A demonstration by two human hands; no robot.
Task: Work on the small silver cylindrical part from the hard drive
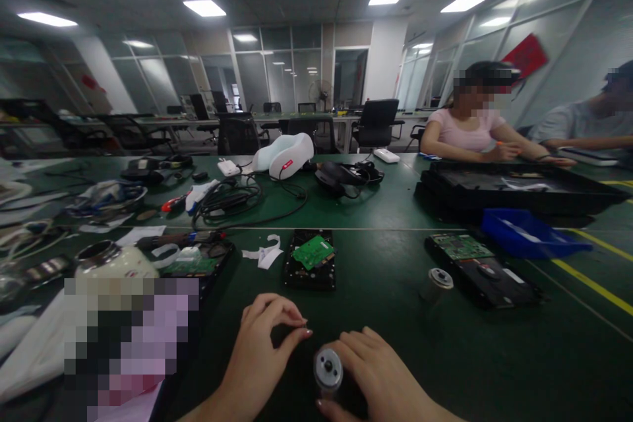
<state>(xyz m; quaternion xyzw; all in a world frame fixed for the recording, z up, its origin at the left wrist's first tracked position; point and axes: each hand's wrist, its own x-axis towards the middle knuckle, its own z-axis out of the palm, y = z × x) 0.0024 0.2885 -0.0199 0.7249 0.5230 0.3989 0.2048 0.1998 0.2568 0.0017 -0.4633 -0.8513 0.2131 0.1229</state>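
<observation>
My right hand (378,369) is closed around a small cylindrical metal motor (328,369), its round silver end facing up. To its left, my left hand (264,343) has thumb and forefinger pinched together; whatever sits between the tips is too small to name. Just beyond my hands lies a black hard drive (309,280) with a green circuit board (314,252) resting askew on top. A second metal motor (438,283) stands upright to the right, apart from my hand. Farther right is another hard drive (487,270) with its board showing.
At left are a cream-coloured jar (119,267), a pixelated patch and tangled cables. Farther back lie a white neck pillow (287,155), coiled black cable (232,198) and a black headset (346,177). A blue bin (531,234) and black trays (514,191) stand right, before two seated people.
</observation>
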